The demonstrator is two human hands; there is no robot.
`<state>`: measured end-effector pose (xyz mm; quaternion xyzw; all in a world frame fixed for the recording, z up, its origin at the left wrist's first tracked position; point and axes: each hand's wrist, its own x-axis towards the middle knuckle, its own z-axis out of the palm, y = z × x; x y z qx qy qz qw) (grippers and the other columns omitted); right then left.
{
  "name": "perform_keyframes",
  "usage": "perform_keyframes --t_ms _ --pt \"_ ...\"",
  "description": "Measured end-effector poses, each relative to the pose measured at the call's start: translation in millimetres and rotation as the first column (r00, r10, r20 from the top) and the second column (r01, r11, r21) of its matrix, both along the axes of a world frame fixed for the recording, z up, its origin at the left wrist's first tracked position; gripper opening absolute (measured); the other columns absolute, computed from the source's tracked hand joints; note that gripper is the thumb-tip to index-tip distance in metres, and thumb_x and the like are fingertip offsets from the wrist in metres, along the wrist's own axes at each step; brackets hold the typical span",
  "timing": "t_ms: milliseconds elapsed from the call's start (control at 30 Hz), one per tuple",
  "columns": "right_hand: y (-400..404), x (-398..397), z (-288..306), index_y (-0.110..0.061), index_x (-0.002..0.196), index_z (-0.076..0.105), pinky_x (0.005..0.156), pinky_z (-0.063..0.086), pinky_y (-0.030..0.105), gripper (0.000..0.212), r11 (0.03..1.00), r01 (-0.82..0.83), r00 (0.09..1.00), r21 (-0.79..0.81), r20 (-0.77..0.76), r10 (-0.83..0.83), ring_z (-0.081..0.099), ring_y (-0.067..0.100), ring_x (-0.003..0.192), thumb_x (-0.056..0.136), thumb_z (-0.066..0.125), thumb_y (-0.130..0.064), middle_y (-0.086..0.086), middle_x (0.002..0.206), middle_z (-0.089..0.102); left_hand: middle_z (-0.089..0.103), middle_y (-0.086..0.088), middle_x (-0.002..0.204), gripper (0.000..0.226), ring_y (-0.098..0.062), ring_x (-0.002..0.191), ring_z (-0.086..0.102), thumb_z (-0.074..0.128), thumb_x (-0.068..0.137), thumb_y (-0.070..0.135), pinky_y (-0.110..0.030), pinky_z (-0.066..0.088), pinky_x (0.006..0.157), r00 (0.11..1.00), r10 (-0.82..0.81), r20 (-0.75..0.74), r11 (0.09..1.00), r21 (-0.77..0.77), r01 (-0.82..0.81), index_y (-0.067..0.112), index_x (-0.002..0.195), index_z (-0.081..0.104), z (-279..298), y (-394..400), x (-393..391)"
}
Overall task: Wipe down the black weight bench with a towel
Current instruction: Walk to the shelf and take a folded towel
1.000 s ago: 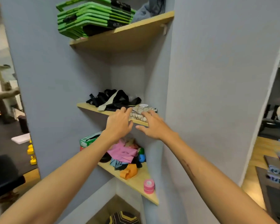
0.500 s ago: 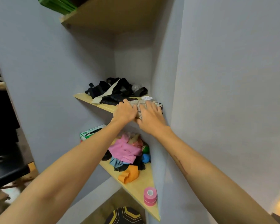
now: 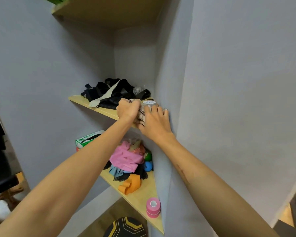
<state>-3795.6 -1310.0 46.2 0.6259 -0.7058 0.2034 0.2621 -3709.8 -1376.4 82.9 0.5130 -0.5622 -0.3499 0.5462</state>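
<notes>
Left hand (image 3: 127, 109) fisted; right hand (image 3: 154, 123) curled — gripping.

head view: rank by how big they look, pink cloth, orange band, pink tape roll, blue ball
1. pink cloth
2. orange band
3. pink tape roll, though it sits nearer the camera
4. blue ball, partly hidden
</notes>
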Motion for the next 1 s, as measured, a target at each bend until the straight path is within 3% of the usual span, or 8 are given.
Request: perform_keyframes --t_ms 200,300,367,500,633,733,867,1000 --pt "12 7 5 -0.011 0.112 0.062 0.085 0.041 0.043 0.035 0.990 0.110 0.994 -0.091 0.017 -0.108 0.060 0.031 0.101 0.079 0.072 -0.020 0.013 0.107 0.068 0.068 -0.005 0.083 0.025 -0.023 0.083 0.065 0.056 0.080 0.040 -0.041 0.054 0.076 0.973 -0.130 -0.188 0.991 -0.026 0.128 0.016 0.075 0.061 3 11 16" --pt "21 10 9 -0.007 0.104 0.062 0.078 0.041 0.041 0.026 0.979 0.063 0.992 -0.195 0.121 -0.040 0.061 0.034 0.092 0.078 0.063 -0.007 0.014 0.098 0.068 0.066 -0.010 0.071 0.030 -0.029 0.065 0.063 0.041 0.082 0.020 -0.041 0.057 0.065 0.947 -0.146 -0.288 0.988 0.000 0.152 0.008 0.082 0.069 9 10 35" --pt "32 14 18 -0.001 0.107 0.060 0.079 0.041 0.044 0.028 0.963 -0.010 0.964 -0.271 0.255 0.081 0.060 0.040 0.094 0.079 0.059 -0.004 0.020 0.102 0.066 0.064 -0.008 0.080 0.031 -0.023 0.073 0.059 0.040 0.080 0.005 -0.037 0.053 0.068 0.972 -0.157 -0.173 0.988 -0.029 0.154 0.008 0.096 0.067 12 15 47" --pt "60 30 40 0.001 0.113 0.055 0.078 0.038 0.045 0.028 0.948 -0.078 0.926 -0.308 0.330 0.183 0.058 0.044 0.096 0.086 0.054 -0.007 0.023 0.106 0.065 0.066 0.003 0.099 0.037 -0.012 0.097 0.058 0.051 0.078 0.014 -0.037 0.044 0.087 0.892 -0.440 -0.101 0.898 -0.019 0.441 0.017 0.114 0.060 14 43 64" --pt "89 49 47 -0.004 0.111 0.053 0.068 0.036 0.040 0.026 0.944 -0.120 0.860 -0.308 0.442 0.254 0.059 0.043 0.096 0.094 0.056 -0.023 0.021 0.105 0.067 0.067 0.004 0.100 0.040 -0.009 0.089 0.060 0.052 0.075 0.041 -0.031 0.042 0.078 0.750 -0.606 -0.264 0.791 -0.109 0.601 0.017 0.107 0.059 6 72 76" --pt "118 67 46 -0.013 0.117 0.053 0.076 0.049 0.037 0.042 0.921 -0.156 0.725 -0.357 0.592 0.352 0.064 0.030 0.097 0.092 0.063 -0.046 0.008 0.105 0.071 0.067 -0.012 0.121 0.063 -0.023 0.108 0.065 0.063 0.082 0.050 -0.041 0.051 0.092 0.676 -0.621 -0.397 0.771 -0.156 0.617 0.004 0.125 0.057 -7 83 89" --pt "148 93 40 -0.020 0.123 0.046 0.085 0.049 0.034 0.058 0.950 -0.152 0.637 -0.273 0.708 0.306 0.062 0.020 0.103 0.084 0.067 -0.058 0.001 0.114 0.067 0.065 -0.005 0.105 0.053 -0.018 0.098 0.064 0.059 0.089 0.053 -0.037 0.052 0.086 0.845 -0.398 -0.356 0.917 -0.151 0.369 0.006 0.112 0.052 -20 125 111" --pt "165 119 28 -0.013 0.124 0.043 0.086 0.044 0.032 0.064 0.971 -0.099 0.587 -0.218 0.775 0.234 0.057 0.027 0.115 0.085 0.067 -0.057 0.007 0.124 0.061 0.058 0.006 0.093 0.040 -0.003 0.086 0.054 0.040 0.100 0.047 -0.025 0.038 0.072 0.933 -0.321 -0.163 0.923 -0.275 0.270 0.009 0.108 0.050 -33 164 136"
